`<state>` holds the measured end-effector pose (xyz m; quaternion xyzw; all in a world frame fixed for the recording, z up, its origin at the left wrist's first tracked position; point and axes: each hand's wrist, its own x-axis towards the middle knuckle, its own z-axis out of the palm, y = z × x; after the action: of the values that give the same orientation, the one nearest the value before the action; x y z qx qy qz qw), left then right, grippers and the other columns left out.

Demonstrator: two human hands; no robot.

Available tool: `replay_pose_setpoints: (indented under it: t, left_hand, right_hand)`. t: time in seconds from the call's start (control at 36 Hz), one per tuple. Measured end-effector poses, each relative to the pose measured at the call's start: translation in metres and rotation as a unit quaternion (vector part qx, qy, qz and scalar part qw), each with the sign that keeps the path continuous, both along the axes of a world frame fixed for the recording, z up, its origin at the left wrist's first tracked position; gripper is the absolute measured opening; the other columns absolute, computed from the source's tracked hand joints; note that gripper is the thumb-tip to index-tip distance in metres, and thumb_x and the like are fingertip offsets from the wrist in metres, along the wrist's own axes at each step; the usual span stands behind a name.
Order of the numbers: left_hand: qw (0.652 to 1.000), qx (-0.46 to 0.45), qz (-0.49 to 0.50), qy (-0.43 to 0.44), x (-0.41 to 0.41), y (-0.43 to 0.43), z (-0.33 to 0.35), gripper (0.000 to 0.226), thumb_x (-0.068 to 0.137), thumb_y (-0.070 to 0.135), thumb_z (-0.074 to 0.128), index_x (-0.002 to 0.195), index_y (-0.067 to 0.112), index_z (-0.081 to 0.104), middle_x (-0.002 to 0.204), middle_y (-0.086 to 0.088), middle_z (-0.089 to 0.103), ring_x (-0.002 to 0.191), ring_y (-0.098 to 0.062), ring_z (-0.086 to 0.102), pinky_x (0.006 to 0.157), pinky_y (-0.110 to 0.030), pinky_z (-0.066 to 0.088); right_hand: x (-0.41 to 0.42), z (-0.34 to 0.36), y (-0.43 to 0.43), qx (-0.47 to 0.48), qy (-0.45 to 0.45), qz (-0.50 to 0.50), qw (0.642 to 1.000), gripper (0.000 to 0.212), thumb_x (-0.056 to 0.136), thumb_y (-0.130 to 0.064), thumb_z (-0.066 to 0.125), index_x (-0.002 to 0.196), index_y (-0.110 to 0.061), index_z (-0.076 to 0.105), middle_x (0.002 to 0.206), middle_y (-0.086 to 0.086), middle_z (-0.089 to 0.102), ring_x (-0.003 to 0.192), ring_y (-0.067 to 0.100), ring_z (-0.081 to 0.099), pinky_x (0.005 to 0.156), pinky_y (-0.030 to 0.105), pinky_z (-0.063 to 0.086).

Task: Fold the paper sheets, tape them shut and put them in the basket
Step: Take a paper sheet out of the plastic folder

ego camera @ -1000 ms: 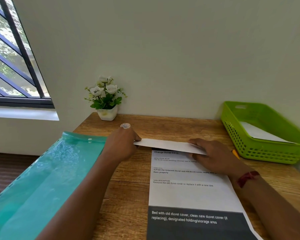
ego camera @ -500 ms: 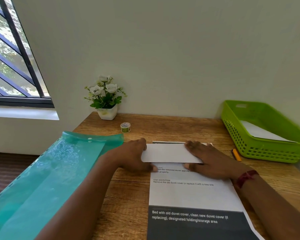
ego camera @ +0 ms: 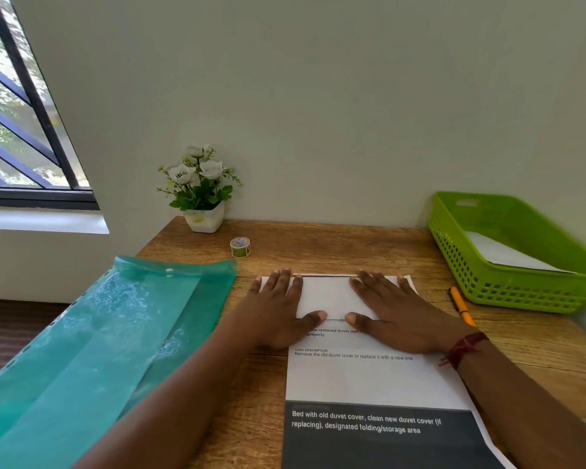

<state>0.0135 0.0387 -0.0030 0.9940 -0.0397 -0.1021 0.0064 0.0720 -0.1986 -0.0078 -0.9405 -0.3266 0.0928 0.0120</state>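
Note:
A printed paper sheet [ego camera: 362, 377] lies on the wooden table [ego camera: 335, 248], its far edge folded toward me into a white flap [ego camera: 329, 296]. My left hand [ego camera: 278, 316] lies flat on the flap's left end, fingers spread. My right hand [ego camera: 393, 313] presses flat on its right end, with both thumbs along the flap's near edge. A small roll of tape [ego camera: 240, 247] stands beyond the sheet. The green basket [ego camera: 521, 292] at the right holds a folded white paper [ego camera: 501, 253].
A teal plastic folder [ego camera: 99, 350] hangs over the table's left edge. A white pot of flowers [ego camera: 202, 191] stands by the wall. An orange pen [ego camera: 460, 304] lies between the sheet and the basket. A window is at the far left.
The far edge of the sheet has come down from raised to flat. Both hands moved from gripping the edge to pressing palms down on the flap.

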Motion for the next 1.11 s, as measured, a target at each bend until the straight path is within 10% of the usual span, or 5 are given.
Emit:
replay_pose_setpoints:
  t: [1.11]
  left_hand:
    - [0.998,-0.001,-0.051,-0.037,0.001,-0.029,-0.012,0.073,0.100,0.058,0.010,0.156,0.017,-0.012,0.163,-0.011,-0.017,0.150,-0.025,-0.017,0.121,-0.053,-0.007]
  right_hand:
    - [-0.021,-0.005,0.031,0.042,0.012,-0.002,0.999,0.098,0.072,-0.076,-0.013,0.155,-0.024,-0.011,0.162,-0.005,-0.019,0.146,0.008,-0.022,0.122,0.038,-0.009]
